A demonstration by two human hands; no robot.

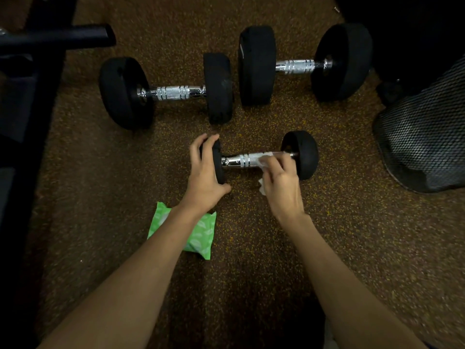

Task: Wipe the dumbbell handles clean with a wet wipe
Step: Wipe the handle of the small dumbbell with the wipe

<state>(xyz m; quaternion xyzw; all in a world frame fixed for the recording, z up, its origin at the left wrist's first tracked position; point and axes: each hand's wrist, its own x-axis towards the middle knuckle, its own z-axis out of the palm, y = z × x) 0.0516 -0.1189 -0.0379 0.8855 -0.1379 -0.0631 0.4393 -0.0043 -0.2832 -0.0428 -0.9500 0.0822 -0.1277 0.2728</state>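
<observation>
Downward view onto a speckled rubber floor [352, 248]. Nearest, lying crosswise: the small dumbbell [302, 154]. Grips its left head with the left hand [206, 170], fingers curled over the top and thumb low near the floor, most likely to stop it rolling under the rubbing. Pinches the wet wipe [263, 158] in the right hand [279, 180] and presses it round the right part of the chrome handle [234, 161] (left part bare and shiny, so whether wiped yet cannot be told). Loose corner of the wipe hanging below the fingers.

Farther back, side by side with nothing touching them: the back-left dumbbell [166, 93] and the back-right dumbbell [304, 64], probably lined up for their turn. Green wipe pack [201, 238] on the floor, partly hidden under the left forearm, handy for a fresh sheet. Off to the right, well apart, a black mesh bag [422, 144].
</observation>
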